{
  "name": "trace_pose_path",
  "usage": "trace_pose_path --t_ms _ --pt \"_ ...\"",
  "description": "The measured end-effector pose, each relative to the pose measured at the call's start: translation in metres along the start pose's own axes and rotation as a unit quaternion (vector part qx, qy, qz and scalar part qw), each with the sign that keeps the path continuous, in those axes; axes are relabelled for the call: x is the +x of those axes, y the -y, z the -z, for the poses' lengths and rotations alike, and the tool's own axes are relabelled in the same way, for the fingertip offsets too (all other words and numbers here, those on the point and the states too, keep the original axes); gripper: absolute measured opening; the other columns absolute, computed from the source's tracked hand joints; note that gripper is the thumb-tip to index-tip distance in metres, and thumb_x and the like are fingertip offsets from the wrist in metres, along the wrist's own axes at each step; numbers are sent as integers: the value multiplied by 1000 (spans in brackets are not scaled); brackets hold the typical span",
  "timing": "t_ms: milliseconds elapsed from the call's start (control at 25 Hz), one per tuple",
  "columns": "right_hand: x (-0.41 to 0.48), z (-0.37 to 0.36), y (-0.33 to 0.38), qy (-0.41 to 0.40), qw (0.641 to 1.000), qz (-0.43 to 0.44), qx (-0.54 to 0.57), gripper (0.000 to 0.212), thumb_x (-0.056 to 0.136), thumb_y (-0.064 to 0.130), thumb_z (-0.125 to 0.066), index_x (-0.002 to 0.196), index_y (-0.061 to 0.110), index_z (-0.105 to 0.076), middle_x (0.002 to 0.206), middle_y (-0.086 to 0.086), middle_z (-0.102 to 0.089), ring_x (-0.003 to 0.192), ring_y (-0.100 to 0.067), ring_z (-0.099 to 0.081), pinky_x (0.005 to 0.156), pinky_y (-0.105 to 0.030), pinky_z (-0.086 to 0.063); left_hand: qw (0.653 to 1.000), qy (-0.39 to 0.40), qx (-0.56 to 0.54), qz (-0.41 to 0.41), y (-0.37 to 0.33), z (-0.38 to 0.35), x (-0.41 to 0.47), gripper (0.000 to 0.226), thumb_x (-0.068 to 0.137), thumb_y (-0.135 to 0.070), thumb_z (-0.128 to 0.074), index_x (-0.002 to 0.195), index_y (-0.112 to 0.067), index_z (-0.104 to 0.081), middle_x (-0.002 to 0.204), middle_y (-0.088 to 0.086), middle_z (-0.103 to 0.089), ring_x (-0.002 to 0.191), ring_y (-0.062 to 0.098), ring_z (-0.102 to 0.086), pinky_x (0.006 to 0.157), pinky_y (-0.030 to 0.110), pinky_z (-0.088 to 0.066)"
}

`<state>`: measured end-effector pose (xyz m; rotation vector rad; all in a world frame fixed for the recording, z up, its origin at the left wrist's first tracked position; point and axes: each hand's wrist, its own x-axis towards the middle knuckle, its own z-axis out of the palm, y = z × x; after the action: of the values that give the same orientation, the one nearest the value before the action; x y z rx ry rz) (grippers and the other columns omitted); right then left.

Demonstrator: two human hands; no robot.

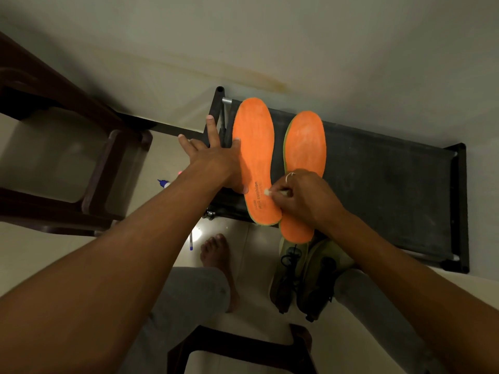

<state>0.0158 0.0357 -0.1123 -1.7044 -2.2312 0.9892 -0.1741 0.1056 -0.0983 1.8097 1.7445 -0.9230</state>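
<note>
So far: both insoles are out of the shoes [305, 276] and lie side by side, toes toward 12 o'clock; that part looks done.
In hand: work on the heel end of the printed insole [253, 147], by its lettering. It seems barely begun, as no mark or cleaned patch shows on it.
Left to do: probably the rest of this insole, then the plain insole [305, 141] at its 3 o'clock, then both go back into the shoes.
Left hand [216, 160]: fingers straight and spread wide, gripping nothing. The thumb and one fingertip press the printed insole's 9 o'clock edge to steady it.
Right hand [305, 195]: fingers curled, pinching a small white piece [270, 192] whose tip touches the printed insole. I cannot tell what the piece is.
Surface: a low black rack [391, 171] with a dark, dusty fabric top; both heels overhang its near edge.
Room: pale tiled floor [256, 238] and plain wall [270, 36], dim light.
Around: the shoes sit at 5 o'clock below the rack, a bare foot [216, 252] at 6, a brown chair [81, 157] at 9, and a pen [191, 242] and small bottle [163, 183] lie on the floor between them.
</note>
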Motion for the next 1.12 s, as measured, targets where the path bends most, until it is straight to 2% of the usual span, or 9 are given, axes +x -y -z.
trace_pose_path --t_ms 80,200,360,440,520,680,840,1000,1120 --pt "2 0 -1 11 1000 6 -4 14 87 30 -68 80 21 -76 86 8 -72 74 -6 -62 66 -34 -54 1000 -2 -3 -1 0 0 0 130 70 -69 -76 155 -39 18 146 23 49 145 58 4 113 72 6" --pt "3 4 3 146 988 -11 51 9 80 32 -73 71 29 -73 81 15 -72 74 -2 -65 66 -27 -55 1000 -1 -4 0 0 -1 1 131 69 -70 -76 155 -39 18 145 23 50 145 58 4 113 72 6" --pt "5 -2 6 23 1000 -5 -15 15 85 30 -66 78 22 -75 85 8 -73 75 -10 -65 64 -33 -54 1000 0 -6 -3 -1 -1 0 130 70 -69 -76 155 -39 18 145 21 51 145 58 6 113 72 5" --pt "3 -6 9 53 999 8 6 14 82 29 -66 70 24 -72 77 10 -71 72 -9 -64 63 -33 -53 1000 -1 -6 0 0 -1 0 130 70 -69 -76 155 -39 18 146 21 50 145 57 5 113 72 5" --pt "-1 -6 13 106 994 17 23 13 79 31 -71 66 28 -70 69 19 -67 71 -3 -64 61 -24 -51 1000 -1 -9 0 0 -2 0 130 69 -69 -76 155 -39 17 146 21 50 145 57 5 113 72 5" --pt "-2 -6 9 32 999 7 -22 17 86 31 -67 76 20 -75 80 7 -72 72 -10 -63 64 -35 -53 1000 -3 -5 -2 0 -2 1 130 69 -70 -76 155 -39 17 146 22 50 145 58 5 113 72 6" --pt "-5 -6 15 136 989 43 50 8 81 23 -72 79 24 -80 81 17 -73 77 -1 -65 66 -23 -52 1000 -7 -6 0 0 -3 4 130 68 -72 -75 155 -40 17 145 22 50 145 58 4 112 72 7" --pt "-4 -14 13 12 999 42 -26 22 90 29 -64 76 15 -74 80 2 -71 77 -15 -59 68 -41 -49 1000 -9 -8 4 0 -5 7 130 67 -72 -76 154 -41 17 145 21 51 145 58 4 112 73 8" --pt "-2 -13 14 83 993 82 7 16 85 24 -66 76 16 -76 78 3 -73 75 -13 -62 67 -40 -50 1000 -11 -7 6 0 -7 8 129 68 -70 -76 154 -42 16 145 21 51 144 58 4 112 73 8"
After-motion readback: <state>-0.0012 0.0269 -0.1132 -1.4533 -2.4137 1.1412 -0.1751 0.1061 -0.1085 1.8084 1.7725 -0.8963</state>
